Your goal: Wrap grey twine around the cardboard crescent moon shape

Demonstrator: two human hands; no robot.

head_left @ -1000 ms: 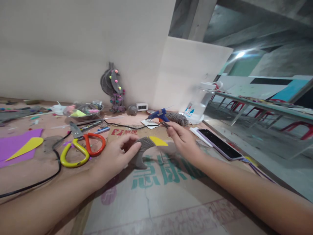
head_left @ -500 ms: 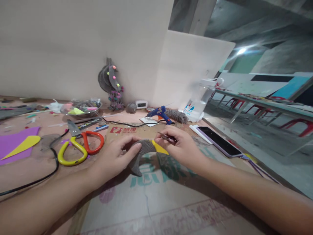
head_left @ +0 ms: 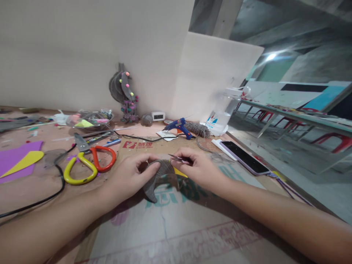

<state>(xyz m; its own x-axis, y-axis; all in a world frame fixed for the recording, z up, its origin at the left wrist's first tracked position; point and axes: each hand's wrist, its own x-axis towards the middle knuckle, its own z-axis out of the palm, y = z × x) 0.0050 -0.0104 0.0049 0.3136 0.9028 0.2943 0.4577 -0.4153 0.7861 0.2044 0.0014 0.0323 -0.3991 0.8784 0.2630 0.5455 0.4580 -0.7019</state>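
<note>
A curved piece wrapped in grey yarn [head_left: 151,187] is gripped between the thumb and fingers of my left hand [head_left: 140,169]. Its right end is a bare yellow part [head_left: 180,173], beside my right hand [head_left: 194,165]. That hand is closed on a small, thin dark tool with a pointed tip [head_left: 177,158], which lies over the piece near the edge of the yarn. What the tool is I cannot make out. Both hands are above a printed cardboard sheet [head_left: 165,234].
Scissors [head_left: 81,168] with yellow and red handles lie left, near purple sheet [head_left: 16,157] and a black cord. Behind are a glue gun [head_left: 180,126], grey yarn [head_left: 199,129], a clock [head_left: 158,116] and a decorated grey ornament [head_left: 123,91]. A phone [head_left: 244,157] lies right.
The grey piece has tilted slightly, its lower tip now a little lower. My right hand has shifted slightly left and down, covering more of the yellow part.
</note>
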